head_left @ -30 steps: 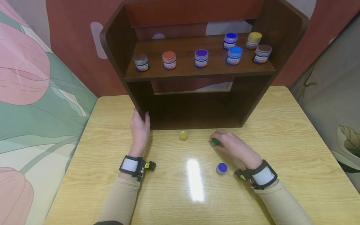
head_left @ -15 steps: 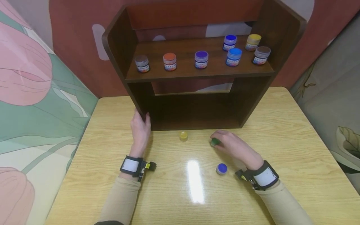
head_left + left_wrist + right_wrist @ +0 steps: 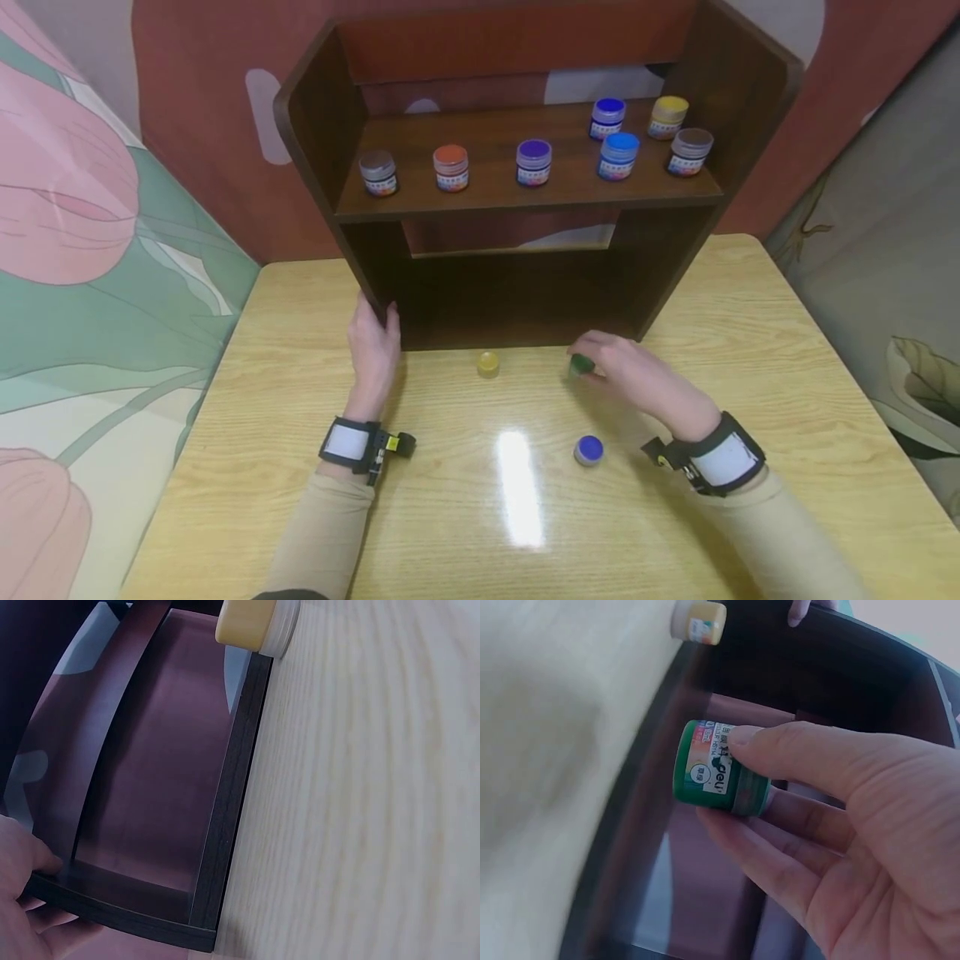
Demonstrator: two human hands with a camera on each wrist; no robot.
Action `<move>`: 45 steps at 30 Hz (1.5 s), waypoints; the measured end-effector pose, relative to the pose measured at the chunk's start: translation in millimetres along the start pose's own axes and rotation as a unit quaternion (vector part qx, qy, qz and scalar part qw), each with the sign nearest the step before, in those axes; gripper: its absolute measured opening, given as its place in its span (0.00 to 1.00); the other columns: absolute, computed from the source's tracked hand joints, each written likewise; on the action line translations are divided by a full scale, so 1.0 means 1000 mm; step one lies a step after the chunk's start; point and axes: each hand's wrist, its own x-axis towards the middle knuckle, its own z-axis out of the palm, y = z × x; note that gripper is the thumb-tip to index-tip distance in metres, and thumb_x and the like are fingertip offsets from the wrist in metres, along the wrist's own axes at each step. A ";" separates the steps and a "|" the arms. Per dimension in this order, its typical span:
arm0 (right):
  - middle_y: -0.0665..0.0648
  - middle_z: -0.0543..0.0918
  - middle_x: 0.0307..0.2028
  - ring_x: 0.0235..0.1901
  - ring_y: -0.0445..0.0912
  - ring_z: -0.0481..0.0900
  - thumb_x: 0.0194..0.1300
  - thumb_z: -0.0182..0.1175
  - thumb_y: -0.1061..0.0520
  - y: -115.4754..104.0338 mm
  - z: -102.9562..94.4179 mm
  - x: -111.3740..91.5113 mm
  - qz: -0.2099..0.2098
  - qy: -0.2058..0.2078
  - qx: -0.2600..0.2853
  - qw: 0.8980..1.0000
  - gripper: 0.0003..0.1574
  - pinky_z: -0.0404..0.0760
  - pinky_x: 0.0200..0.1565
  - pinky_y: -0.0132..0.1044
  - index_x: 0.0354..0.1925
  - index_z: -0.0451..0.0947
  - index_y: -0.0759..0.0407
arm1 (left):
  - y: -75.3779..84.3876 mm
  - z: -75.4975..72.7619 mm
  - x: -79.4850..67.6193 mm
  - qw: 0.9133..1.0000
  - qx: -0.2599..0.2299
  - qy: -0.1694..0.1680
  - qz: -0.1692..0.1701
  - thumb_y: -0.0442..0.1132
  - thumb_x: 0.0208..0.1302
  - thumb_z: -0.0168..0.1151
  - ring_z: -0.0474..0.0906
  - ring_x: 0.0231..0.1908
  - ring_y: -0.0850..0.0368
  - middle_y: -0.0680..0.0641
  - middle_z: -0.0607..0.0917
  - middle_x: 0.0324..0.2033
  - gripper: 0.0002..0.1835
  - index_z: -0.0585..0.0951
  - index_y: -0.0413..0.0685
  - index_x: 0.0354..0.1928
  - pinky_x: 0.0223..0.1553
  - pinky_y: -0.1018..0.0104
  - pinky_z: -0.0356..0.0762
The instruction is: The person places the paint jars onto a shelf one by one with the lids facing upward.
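My right hand [image 3: 626,375] pinches a green paint jar [image 3: 716,766] between thumb and fingers, just in front of the shelf's lower right part. Its label faces the right wrist camera. My left hand [image 3: 373,350] grips the left side panel of the dark brown shelf [image 3: 517,321], thumb on the inner face and fingers outside. On the table before the shelf stands a yellow paint jar [image 3: 488,364], between the two hands. Nearer to me, a purple-blue paint jar [image 3: 588,450] stands on the table.
Several paint jars stand on the upper board: a dark one [image 3: 378,173], an orange one [image 3: 451,168], a purple one [image 3: 533,162], a light blue one [image 3: 618,156], a brown-lidded one [image 3: 689,152], and a blue one [image 3: 607,118] and a yellow one [image 3: 667,117] behind.
My right hand has lifted the green paint jar off the table and moved slightly toward the shelf and to the right. The left hand keeps its hold on the side panel.
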 end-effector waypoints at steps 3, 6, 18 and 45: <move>0.59 0.85 0.40 0.40 0.49 0.86 0.53 0.73 0.68 -0.003 -0.012 0.004 -0.004 0.001 -0.008 1.000 0.18 0.87 0.41 0.40 0.43 0.82 0.64 | 0.000 0.000 0.000 1.000 -0.001 0.002 0.002 0.36 0.69 0.60 0.82 0.50 0.33 0.31 0.85 0.48 0.18 0.74 0.34 0.57 0.52 0.42 0.81; 0.59 0.85 0.40 0.39 0.48 0.85 0.53 0.74 0.67 -0.006 -0.020 0.009 -0.003 -0.003 -0.012 1.000 0.18 0.87 0.41 0.39 0.44 0.82 0.64 | -0.001 0.000 0.000 1.000 -0.002 0.004 0.007 0.35 0.68 0.60 0.82 0.50 0.33 0.31 0.85 0.47 0.18 0.74 0.33 0.56 0.51 0.42 0.80; 0.59 0.85 0.43 0.42 0.48 0.86 0.54 0.74 0.65 -0.015 -0.050 0.021 -0.007 -0.021 -0.016 1.000 0.21 0.88 0.43 0.39 0.48 0.82 0.63 | 0.000 0.000 -0.001 1.000 -0.002 0.006 0.013 0.34 0.69 0.60 0.82 0.50 0.32 0.31 0.85 0.48 0.17 0.74 0.33 0.56 0.52 0.41 0.80; 0.60 0.83 0.48 0.45 0.52 0.85 0.52 0.74 0.69 -0.033 -0.120 0.028 -0.084 0.083 -0.046 0.992 0.24 0.87 0.46 0.48 0.50 0.83 0.61 | -0.001 -0.001 -0.001 1.000 -0.006 -0.002 0.002 0.35 0.69 0.60 0.82 0.51 0.32 0.31 0.85 0.48 0.17 0.75 0.34 0.56 0.54 0.41 0.80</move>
